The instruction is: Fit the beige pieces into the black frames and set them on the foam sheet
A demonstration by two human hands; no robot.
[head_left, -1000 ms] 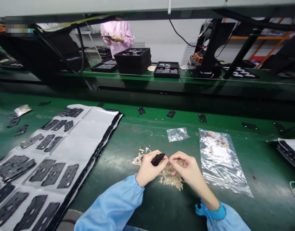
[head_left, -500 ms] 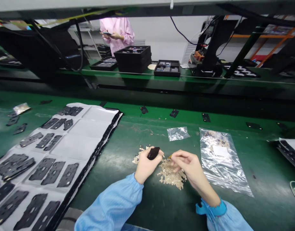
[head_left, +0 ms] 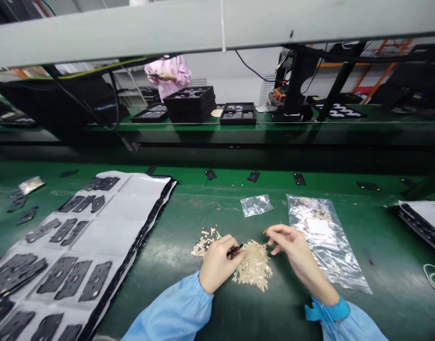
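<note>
My left hand (head_left: pixel 219 265) is closed on a dark, flat black part (head_left: pixel 235 251), tilted nearly edge-on and partly hidden by the fingers. It hovers over the left edge of a heap of small beige pieces (head_left: pixel 254 272). In my right hand (head_left: pixel 288 241), thumb and forefinger pinch a small, thin yellow item (head_left: pixel 265 231), too small to identify. This hand is raised at the heap's upper right, apart from the left one. Beyond my left knuckles lies a smaller scatter of beige and dark pieces (head_left: pixel 202 246).
A white sectioned sheet (head_left: pixel 107 229) bearing rows of black parts covers the left. A small clear bag (head_left: pixel 256 205) and a large clear bag (head_left: pixel 340 258) lie right. Several black parts line the far edge. Past the bench stand black trays (head_left: pixel 190 104) and a person in pink (head_left: pixel 171 76).
My right hand has drawn right, away from the heap, with the yellow item. My left hand has turned the black part from showing its face to nearly edge-on. The camera view has shifted.
</note>
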